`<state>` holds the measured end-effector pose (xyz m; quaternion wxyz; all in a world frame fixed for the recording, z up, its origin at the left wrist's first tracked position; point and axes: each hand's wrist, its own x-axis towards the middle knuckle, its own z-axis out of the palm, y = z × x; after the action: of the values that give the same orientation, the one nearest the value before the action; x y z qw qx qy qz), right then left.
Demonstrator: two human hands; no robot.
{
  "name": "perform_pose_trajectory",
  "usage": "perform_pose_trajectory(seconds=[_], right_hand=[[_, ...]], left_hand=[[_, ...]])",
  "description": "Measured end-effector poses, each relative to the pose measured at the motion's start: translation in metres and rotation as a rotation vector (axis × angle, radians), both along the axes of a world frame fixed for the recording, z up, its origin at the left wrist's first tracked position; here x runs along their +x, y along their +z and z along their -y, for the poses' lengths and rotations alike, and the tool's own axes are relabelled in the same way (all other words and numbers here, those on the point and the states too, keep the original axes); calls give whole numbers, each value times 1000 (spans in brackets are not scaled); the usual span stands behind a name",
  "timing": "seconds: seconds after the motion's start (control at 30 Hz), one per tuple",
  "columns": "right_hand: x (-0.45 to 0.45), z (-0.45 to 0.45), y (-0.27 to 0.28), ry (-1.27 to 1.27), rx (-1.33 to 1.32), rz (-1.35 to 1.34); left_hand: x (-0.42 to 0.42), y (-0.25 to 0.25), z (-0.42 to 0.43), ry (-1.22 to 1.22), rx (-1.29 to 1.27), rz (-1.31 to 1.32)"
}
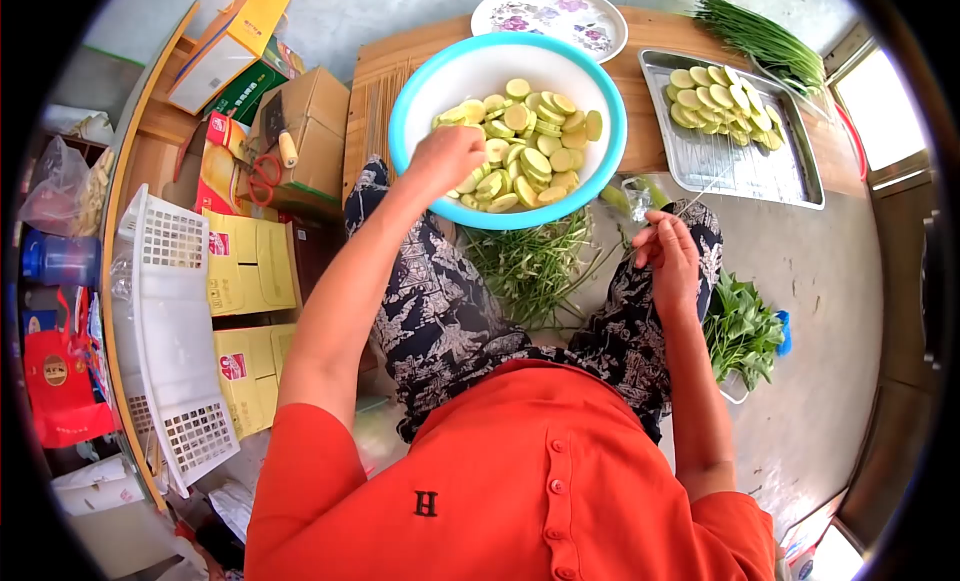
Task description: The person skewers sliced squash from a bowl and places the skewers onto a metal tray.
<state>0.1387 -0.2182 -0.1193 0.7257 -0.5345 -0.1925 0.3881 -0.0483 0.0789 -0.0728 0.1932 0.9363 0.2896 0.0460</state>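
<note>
A white bowl with a turquoise rim (408, 91) holds many round, pale green vegetable slices (536, 162). My left hand (450, 159) reaches over the bowl's left side, its fingers bent down among the slices; whatever they grip is hidden. To the right of the bowl, my right hand (668, 253) is above my knee, thumb and fingers pinched on a thin stick that points up and to the right. More slices (722, 101) lie overlapped in rows on a metal tray (740, 176). Thin wooden sticks (385, 106) lie beside the bowl on the wooden table (650, 41).
A floral plate (550, 19) stands behind the bowl, long green stalks (765, 41) behind the tray. Cut greens (530, 271) lie between my knees; leafy greens (742, 331) are at the right. At the left are cartons (250, 264), red scissors (264, 179) and a white basket (180, 331).
</note>
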Motion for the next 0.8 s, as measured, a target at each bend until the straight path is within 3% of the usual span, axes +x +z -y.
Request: perform_pose_trajectory(seconds=[0.1,0.37,0.57,0.8], right_hand=[[-8,0,-2,31,-70,54],[-12,-5,-7,128,-101,96],[-15,-7,-6,131,-118,126],[-17,-8,-6,155,-143,135]], left_hand=[[1,-18,-21,75,13,-121],[6,-61,-28,164,-76,-138],[21,-57,-14,202,168,-295],[26,-63,-8,217,221,-356]])
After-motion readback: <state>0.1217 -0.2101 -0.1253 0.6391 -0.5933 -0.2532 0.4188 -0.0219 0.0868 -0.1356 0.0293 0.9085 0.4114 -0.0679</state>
